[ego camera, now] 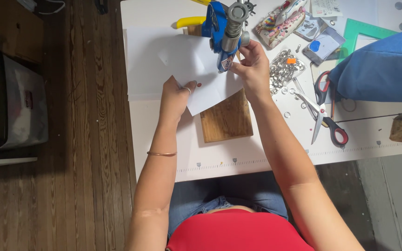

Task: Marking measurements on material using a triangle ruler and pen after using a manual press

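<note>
White worktable (257,153) over dark wood floor, pic taken from above. Left hand (175,95) pinches the edge of a white paper sheet (201,88) lying partly over a wooden board (226,121). Right hand (252,65) grips the sheet's far side w/ fingers at the blue press tool (219,28); tool's top is cut off. Scissors (324,111) and metal eyelets (282,69) lie to the right; blue fabric (382,69) hides that corner.

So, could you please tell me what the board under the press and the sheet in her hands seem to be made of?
The board looks like wood, brown with visible grain and a slight sheen. The sheet, held by the left hand and right hand, looks like thin matte white paper, flexing at its edges.
</note>
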